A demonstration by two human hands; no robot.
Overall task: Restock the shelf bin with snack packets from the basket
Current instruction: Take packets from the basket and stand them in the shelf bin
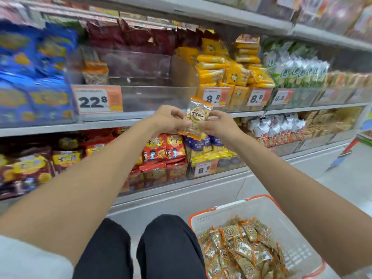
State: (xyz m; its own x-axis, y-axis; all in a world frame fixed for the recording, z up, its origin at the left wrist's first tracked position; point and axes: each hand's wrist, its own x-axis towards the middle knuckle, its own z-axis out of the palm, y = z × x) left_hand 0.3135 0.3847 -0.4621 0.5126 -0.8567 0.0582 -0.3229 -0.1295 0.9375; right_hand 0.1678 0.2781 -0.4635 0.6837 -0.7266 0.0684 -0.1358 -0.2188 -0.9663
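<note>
Before shelves (112,122), packet (198,115) (basket (231,206) on floor (352,178))

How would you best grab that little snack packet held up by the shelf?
By its long side edges near the middle, coming from either side. The snack packet stands upright and flat-on, and the left hand and right hand pinch it just there.

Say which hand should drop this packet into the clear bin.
Probably left. Both hands pinch the packet, but the left hand sits nearer the clear bin, which lies up-left; the right hand is on the basket side.
</note>
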